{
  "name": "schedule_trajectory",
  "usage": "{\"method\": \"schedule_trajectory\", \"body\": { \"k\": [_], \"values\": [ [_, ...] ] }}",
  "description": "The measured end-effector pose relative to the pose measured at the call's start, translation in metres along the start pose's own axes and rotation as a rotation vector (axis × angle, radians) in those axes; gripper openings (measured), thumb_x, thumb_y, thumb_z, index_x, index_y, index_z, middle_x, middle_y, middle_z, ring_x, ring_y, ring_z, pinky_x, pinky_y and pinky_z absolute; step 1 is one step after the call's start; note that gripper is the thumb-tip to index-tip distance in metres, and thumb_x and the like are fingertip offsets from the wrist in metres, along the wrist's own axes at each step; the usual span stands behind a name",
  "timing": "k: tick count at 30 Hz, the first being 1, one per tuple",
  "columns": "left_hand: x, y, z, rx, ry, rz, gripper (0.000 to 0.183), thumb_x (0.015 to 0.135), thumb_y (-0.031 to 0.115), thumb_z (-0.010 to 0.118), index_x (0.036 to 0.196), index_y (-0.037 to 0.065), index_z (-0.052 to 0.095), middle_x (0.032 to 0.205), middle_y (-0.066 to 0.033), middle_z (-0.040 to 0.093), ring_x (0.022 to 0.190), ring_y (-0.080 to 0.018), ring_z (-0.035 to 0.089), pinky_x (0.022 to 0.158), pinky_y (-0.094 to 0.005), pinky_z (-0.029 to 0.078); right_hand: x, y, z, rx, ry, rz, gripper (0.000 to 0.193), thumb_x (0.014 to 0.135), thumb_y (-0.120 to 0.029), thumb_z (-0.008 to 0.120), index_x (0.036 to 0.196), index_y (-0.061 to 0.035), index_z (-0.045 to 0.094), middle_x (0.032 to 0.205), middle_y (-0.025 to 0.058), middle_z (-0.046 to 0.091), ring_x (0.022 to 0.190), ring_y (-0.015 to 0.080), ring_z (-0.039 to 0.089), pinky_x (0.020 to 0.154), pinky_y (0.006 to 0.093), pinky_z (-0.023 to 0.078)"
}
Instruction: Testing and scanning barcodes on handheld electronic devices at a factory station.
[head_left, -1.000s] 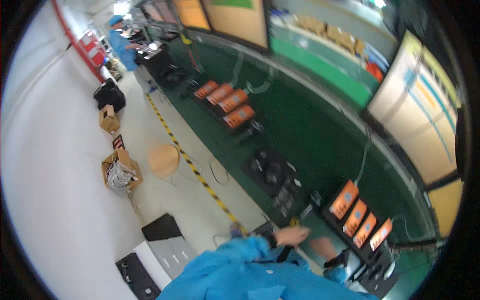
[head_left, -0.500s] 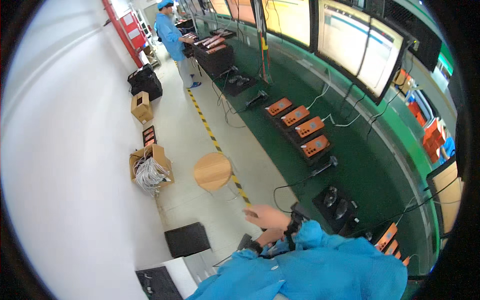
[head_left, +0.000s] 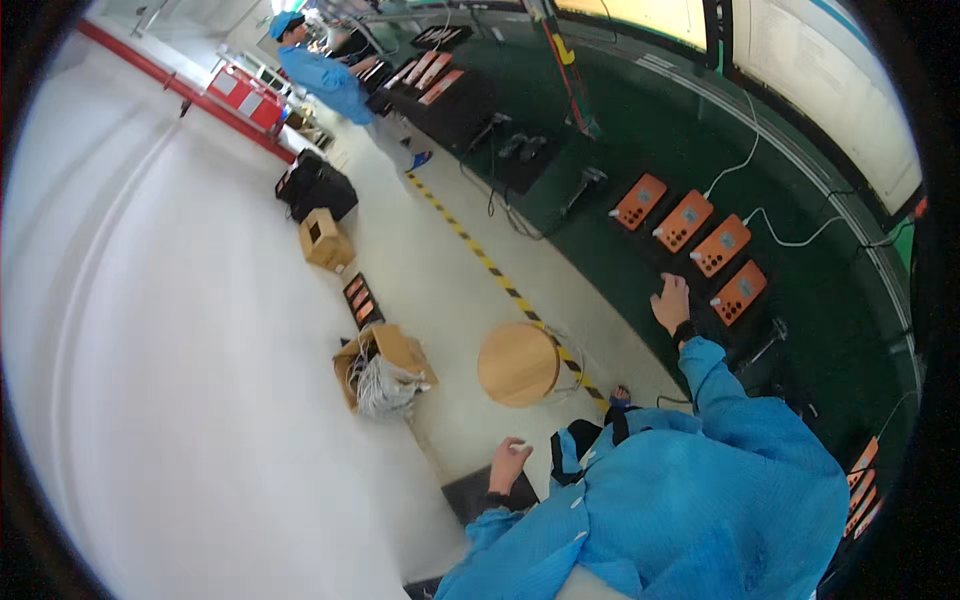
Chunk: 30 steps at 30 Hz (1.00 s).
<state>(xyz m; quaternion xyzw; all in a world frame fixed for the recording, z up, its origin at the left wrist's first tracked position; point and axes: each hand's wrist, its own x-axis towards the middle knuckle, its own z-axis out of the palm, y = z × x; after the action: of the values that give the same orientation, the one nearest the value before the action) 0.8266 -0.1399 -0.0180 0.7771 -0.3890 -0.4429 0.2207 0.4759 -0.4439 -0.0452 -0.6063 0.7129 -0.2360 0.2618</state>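
Head view: the fingers of the right hand (head_left: 672,303) are hanging loosely bent and partly spread, the thumb standing apart, and nothing is showing in their hold. Just beyond them, toward the right, four orange devices (head_left: 720,245) are lying in a slanting row on a black tray (head_left: 708,318); the fingertips are pointing along the row's near side, and whether they are touching the tray's edge I cannot tell. The left hand (head_left: 510,465) is hanging well apart from the devices, at the body's left, its fingers curling loosely with a gap at the thumb, gripping nothing visible.

Farther out, white cables (head_left: 752,150) are running from the middle devices across the green bench top (head_left: 800,195). Black handheld tools (head_left: 585,185) are lying at both ends of the row. On the floor, a round wooden stool (head_left: 518,364) is standing beside yellow-and-black tape (head_left: 470,245), and a cardboard box (head_left: 405,350) is holding bundled pale cables (head_left: 385,388). At the far end, a co-worker (head_left: 325,80) in blue is standing by more orange devices (head_left: 432,72).
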Motion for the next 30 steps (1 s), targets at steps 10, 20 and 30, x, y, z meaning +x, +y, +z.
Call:
{"method": "schedule_trajectory", "body": {
  "k": [10,20,30],
  "values": [
    [0.222,0.074,-0.023,0.258,-0.114,0.497,0.038,0.074,0.003,0.062,0.111,0.001,0.058,0.073,-0.0057,0.062,0.069,-0.0146,0.058,0.063,-0.0284,0.046,0.018,0.006,0.021,-0.25,0.109,0.074,0.067,0.07,-0.006,0.065,0.131,0.002,0.038,0.127,0.0241,0.035,0.118,0.044,0.036,0.1,0.0483,0.037],
    [0.327,0.214,-0.004,0.236,-0.428,0.465,0.031,0.078,0.008,0.058,0.109,0.006,0.06,0.083,-0.0086,0.063,0.079,-0.0163,0.061,0.068,-0.0303,0.048,0.019,0.018,0.004,-0.117,0.017,0.31,0.048,0.076,-0.01,0.064,0.119,-0.002,0.046,0.115,0.0213,0.043,0.107,0.0399,0.045,0.091,0.0488,0.041],
    [0.351,0.133,-0.001,0.475,-0.569,0.322,0.036,0.081,0.026,0.054,0.111,0.008,0.065,0.099,-0.0135,0.068,0.087,-0.0268,0.065,0.077,-0.0368,0.05,0.111,0.139,-0.082,0.007,0.697,0.432,0.034,0.084,-0.028,0.063,0.104,-0.0015,0.062,0.095,0.017,0.067,0.087,0.0337,0.063,0.076,0.0409,0.049]
  ]
}}
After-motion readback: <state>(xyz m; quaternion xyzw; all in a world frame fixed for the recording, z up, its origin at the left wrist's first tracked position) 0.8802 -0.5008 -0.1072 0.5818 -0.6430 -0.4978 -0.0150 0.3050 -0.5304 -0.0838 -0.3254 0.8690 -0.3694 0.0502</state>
